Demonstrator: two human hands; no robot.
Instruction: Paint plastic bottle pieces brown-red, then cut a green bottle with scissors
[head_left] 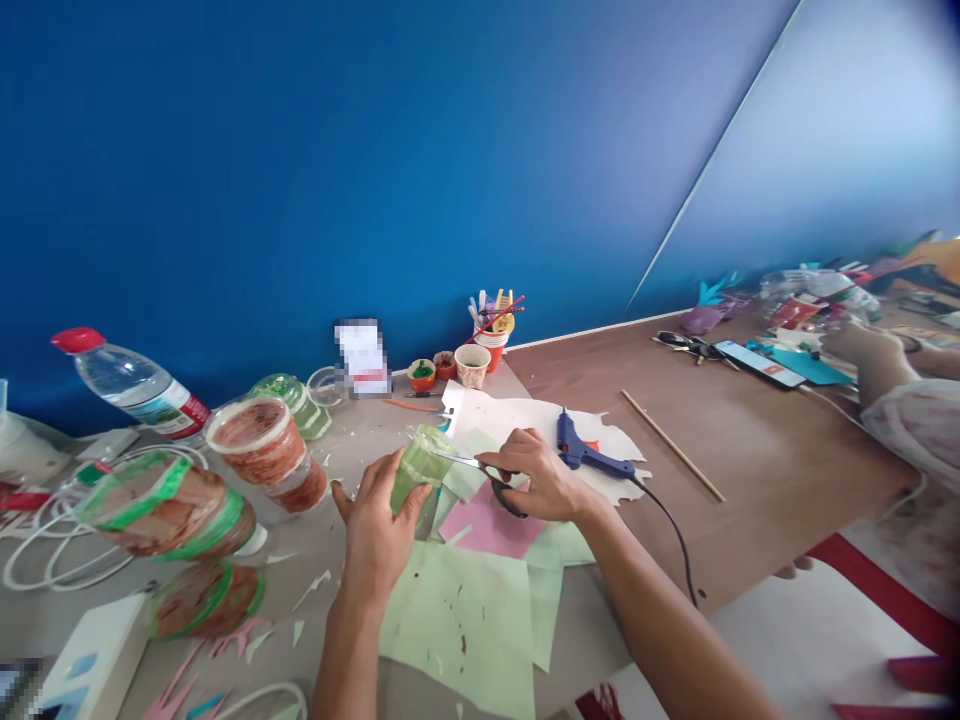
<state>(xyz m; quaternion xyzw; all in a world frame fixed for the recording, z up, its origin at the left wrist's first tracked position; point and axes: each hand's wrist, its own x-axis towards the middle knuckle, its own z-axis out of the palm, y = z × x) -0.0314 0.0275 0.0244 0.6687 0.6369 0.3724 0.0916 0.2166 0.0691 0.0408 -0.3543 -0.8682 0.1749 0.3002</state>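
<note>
My left hand is closed round a small light-green paper piece, held up above the table. My right hand grips black-handled scissors, whose blades point left and meet the green piece's upper edge. Under both hands lie light-green paper sheets and a pink sheet. A blue glue gun rests on white paper just behind my right hand, its black cord trailing off to the right.
Cut plastic bottles with green tape stand at left, with a red-capped water bottle behind them. Small cups with brushes sit by the blue wall. A wooden stick lies on the brown table. Another person's arm is at right.
</note>
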